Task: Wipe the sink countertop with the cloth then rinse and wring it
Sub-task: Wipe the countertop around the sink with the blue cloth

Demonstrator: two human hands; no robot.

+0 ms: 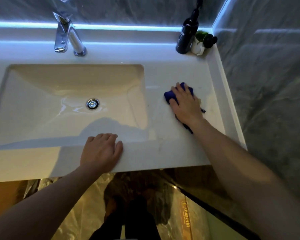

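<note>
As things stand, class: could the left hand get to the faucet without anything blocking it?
Probably yes. The left hand rests flat on the counter's front edge, holding nothing, and only the open basin lies between it and the faucet.

A: How many things are on the countertop (184, 146)?
B: One blue cloth (170, 96), one dark bottle (187, 34), one small plant pot (200, 44), one tap (68, 37).
A: And hands?
B: Two, the left hand (100, 151) and the right hand (185, 103). One basin (42, 87), one drain (92, 104).
</note>
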